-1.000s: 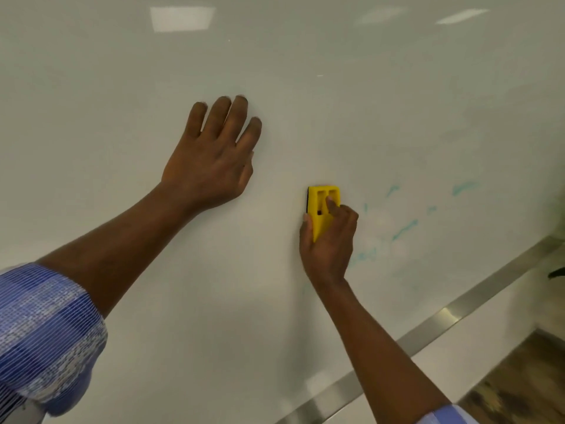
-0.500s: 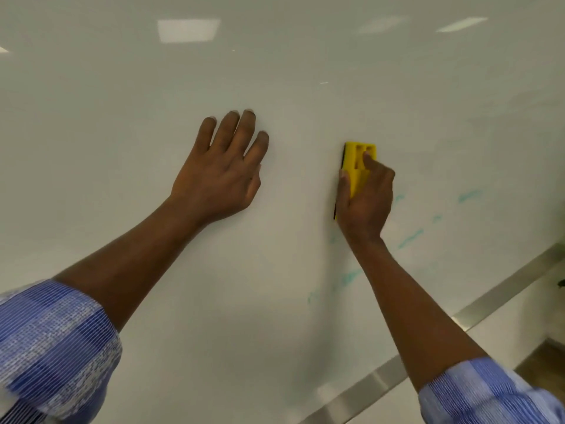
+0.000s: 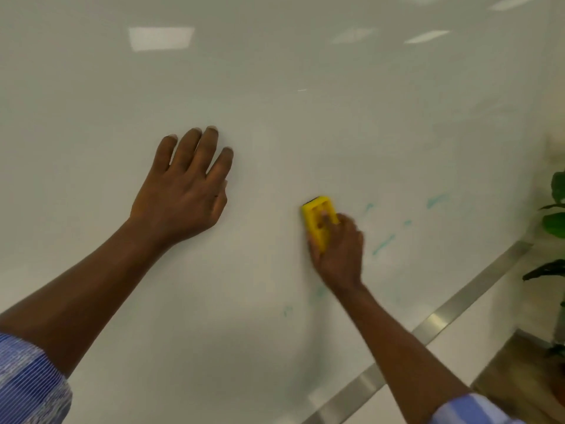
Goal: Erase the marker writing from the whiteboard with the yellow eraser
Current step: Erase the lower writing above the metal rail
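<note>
Erasing, mostly done

Right hand (image 3: 337,249) pinches the eraser (image 3: 320,220) flat against the whiteboard (image 3: 305,133) near its lower edge; left hand (image 3: 186,191) rests spread on it. Faint teal smears (image 3: 383,243) remain rightward and below.

The right hand (image 3: 337,246) is showing motion blur, its fingers softening at the edges and covering the lower half of the yellow eraser (image 3: 319,220). The eraser's dark underside is peeking out only as a sliver at its top edge. The green marker smears (image 3: 383,243) are too faint to read as letters. A leafy plant (image 3: 555,221) is being cut off by the right edge. Both striped sleeves (image 3: 30,384) are running out of the bottom of the view.
</note>
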